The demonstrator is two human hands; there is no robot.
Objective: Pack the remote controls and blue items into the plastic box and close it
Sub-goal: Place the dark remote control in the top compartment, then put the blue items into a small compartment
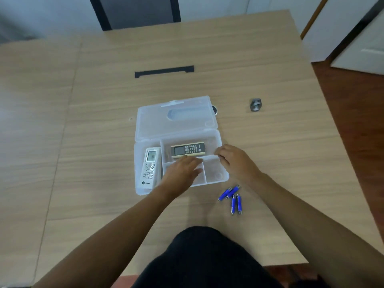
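Note:
A clear plastic box (218,177) lies open on the table, its lid (176,119) folded back flat. A white remote (150,167) rests in the left compartment. A gold and black remote (188,150) lies in the upper compartment. My left hand (182,173) hovers over the lower middle compartment, fingers spread, holding nothing. My right hand (232,161) is at the box's right rim with curled fingers that touch or hold the edge. Several small blue items (232,197) lie on the table just below the box's right corner.
A grey metal fitting (255,104) stands to the right behind the box. A black strip (164,71) lies further back on the wooden table (83,142). A dark round object (215,110) peeks out behind the lid. A dark chair (135,11) stands at the far edge.

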